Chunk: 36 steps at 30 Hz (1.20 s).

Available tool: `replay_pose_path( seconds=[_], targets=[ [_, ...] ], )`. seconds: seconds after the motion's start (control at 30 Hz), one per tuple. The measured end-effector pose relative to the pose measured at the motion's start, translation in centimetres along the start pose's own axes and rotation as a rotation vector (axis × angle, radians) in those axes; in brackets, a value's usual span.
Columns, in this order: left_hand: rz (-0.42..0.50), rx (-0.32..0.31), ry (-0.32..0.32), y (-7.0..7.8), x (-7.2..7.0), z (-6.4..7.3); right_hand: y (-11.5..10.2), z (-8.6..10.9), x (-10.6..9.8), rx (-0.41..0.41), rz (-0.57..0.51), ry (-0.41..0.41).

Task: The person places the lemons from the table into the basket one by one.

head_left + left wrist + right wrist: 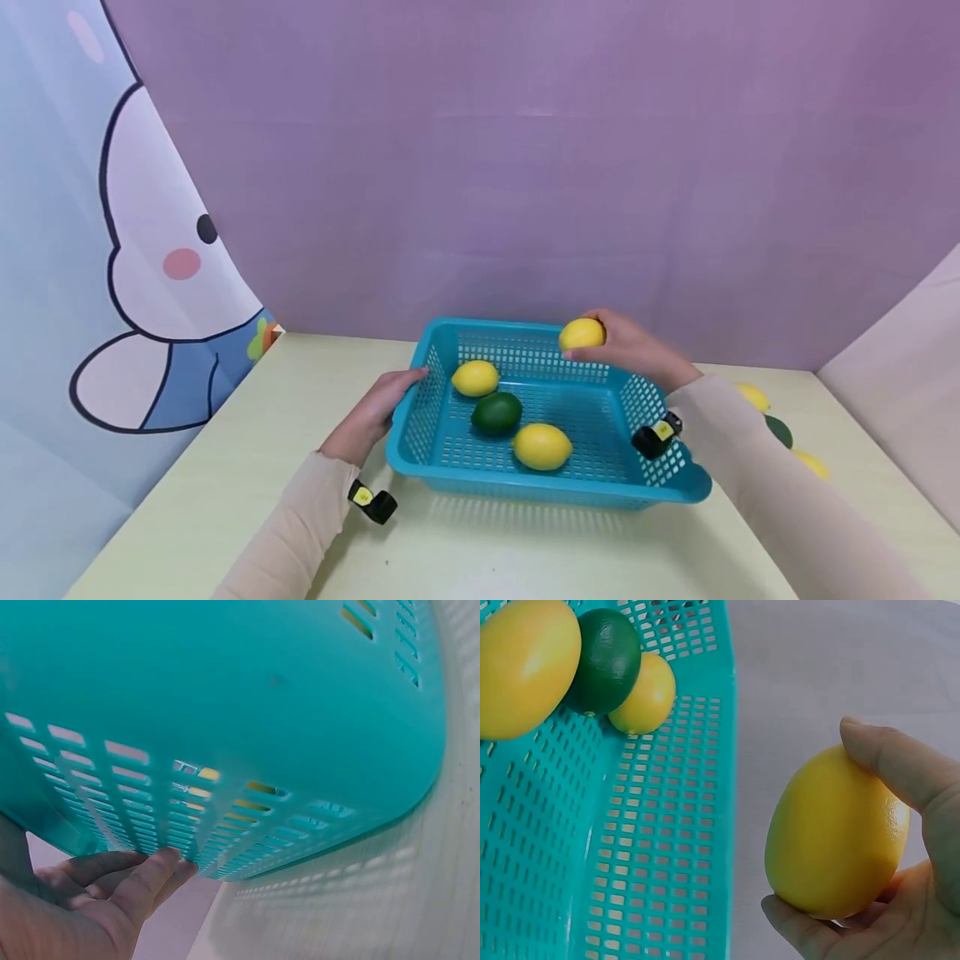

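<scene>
A teal plastic basket (525, 490) with slotted walls stands on the table. At its left rim my left hand (377, 410) holds on, and in the left wrist view the fingers (139, 889) lie against the outer wall below the rim. My right hand (637, 348) grips a yellow lemon (582, 334) between thumb and fingers, raised over the basket's far side. In the right wrist view this lemon (836, 836) shows beside the rim. Inside the basket lie a lemon (476, 378) at the far left, a dark green lime (497, 414), and another lemon (542, 447) nearer the front.
Right of the basket, partly behind my right sleeve (757, 458), lie a yellow lemon (754, 397), a dark green fruit (779, 432) and another yellow fruit (812, 464). A purple cloth backdrop (525, 167) rises behind the table (322, 367). A cartoon-print curtain (52, 333) hangs at the left.
</scene>
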<state>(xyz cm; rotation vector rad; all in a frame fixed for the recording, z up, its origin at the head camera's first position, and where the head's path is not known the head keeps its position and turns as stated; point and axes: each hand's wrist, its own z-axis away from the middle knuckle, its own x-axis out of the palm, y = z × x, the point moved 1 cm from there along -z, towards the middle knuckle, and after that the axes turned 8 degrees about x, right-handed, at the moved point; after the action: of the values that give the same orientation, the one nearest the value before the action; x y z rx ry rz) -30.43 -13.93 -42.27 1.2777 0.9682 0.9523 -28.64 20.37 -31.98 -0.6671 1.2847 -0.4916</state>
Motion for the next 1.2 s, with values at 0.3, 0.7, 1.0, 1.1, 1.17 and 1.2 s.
replay_pose_path(
  seconds=[0.3,0.7,1.0,1.1,1.17,1.2],
  targets=[
    [0.020,-0.012,0.009,-0.2,0.0,0.0,0.5,-2.2,2.0,0.058,-0.019,-0.018],
    [0.018,0.002,-0.015,0.0,0.0,0.0,0.9,-4.2,3.6,0.109,0.084,-0.072],
    [0.020,-0.005,0.005,-0.2,0.1,-0.1,2.2,-5.2,4.9,0.120,0.145,-0.088],
    [0.017,-0.005,0.006,-0.2,0.1,-0.2,2.4,-5.4,5.3,0.116,0.174,-0.090],
    [0.019,-0.008,0.014,-0.2,0.2,-0.2,2.5,-5.5,5.6,0.120,0.190,-0.090],
    [0.017,-0.010,0.013,-0.2,0.2,-0.2,2.5,-5.6,5.8,0.122,0.204,-0.094]
  ],
)
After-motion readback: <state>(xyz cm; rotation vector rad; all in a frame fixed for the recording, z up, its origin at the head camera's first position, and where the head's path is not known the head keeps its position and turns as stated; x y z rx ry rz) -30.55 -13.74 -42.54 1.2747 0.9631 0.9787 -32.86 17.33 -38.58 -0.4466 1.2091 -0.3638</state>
